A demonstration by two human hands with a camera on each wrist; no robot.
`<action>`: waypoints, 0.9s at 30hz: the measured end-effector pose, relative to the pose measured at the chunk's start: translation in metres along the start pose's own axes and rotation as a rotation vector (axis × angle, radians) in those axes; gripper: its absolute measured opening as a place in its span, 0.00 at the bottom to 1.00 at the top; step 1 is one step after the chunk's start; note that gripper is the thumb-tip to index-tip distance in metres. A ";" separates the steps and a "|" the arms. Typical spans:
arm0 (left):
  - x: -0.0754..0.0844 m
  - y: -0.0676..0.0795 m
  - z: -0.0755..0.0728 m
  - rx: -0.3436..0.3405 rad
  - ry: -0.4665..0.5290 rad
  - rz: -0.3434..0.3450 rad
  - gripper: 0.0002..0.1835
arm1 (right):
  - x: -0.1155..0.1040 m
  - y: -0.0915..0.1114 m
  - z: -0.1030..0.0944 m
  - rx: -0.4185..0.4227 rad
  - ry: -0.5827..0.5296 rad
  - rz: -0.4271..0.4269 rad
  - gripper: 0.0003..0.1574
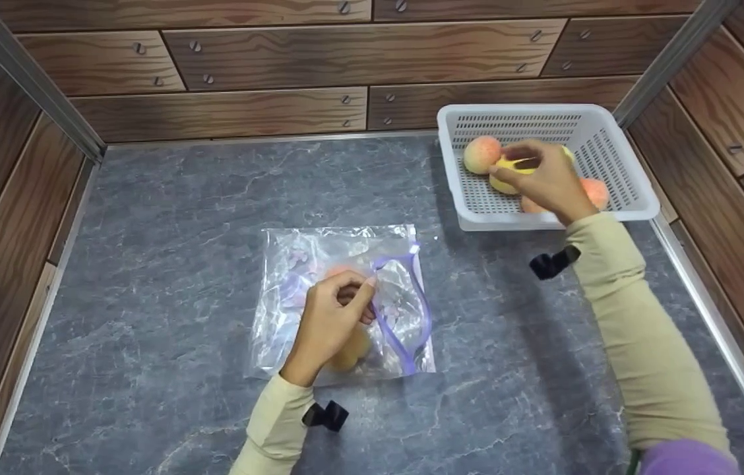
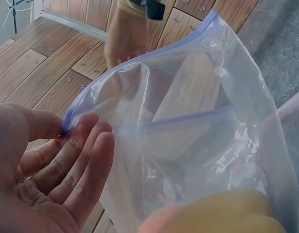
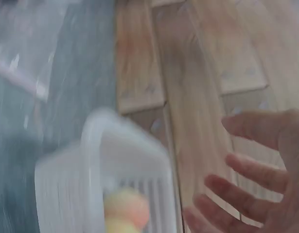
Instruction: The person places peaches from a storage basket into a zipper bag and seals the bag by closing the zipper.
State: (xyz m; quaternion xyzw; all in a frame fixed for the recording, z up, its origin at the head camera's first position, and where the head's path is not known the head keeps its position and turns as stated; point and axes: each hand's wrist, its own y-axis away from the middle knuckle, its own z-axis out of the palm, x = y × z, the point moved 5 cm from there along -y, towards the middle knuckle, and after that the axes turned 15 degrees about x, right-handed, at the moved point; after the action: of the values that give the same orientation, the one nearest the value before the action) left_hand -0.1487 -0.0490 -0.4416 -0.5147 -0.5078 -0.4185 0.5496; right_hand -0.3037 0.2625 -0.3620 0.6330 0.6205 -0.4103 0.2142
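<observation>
left hand (image 1: 332, 310) pinches the crinkly clear bag (image 1: 276, 290) by its purple lip (image 1: 407, 361), on marbled counter (image 1: 167, 211); right hand (image 1: 551, 177), fingers parted, grasping nothing, over yellow fruit (image 1: 504, 184) in the slotted basket (image 1: 636, 214)!

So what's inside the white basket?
In the white basket: a peach at left, yellow fruit beside it, peach-colored fruit toward the front right. The right hand covers part of the contents, so total count unclear.
</observation>
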 end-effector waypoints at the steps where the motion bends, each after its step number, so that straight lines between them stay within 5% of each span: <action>1: 0.000 0.000 0.000 -0.004 -0.002 -0.001 0.10 | 0.006 -0.005 -0.003 0.021 0.046 -0.003 0.29; 12: -0.002 0.002 -0.001 -0.018 -0.022 0.001 0.09 | 0.076 -0.033 -0.010 0.079 0.455 0.056 0.47; 27: -0.003 -0.004 -0.002 -0.024 -0.032 -0.005 0.11 | 0.119 -0.045 -0.008 -0.044 0.581 0.132 0.41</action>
State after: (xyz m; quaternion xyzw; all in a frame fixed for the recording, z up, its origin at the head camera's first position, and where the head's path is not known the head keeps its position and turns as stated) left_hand -0.1528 -0.0521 -0.4435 -0.5266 -0.5127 -0.4177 0.5343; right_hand -0.3572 0.3478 -0.4400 0.7582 0.6220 -0.1833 0.0675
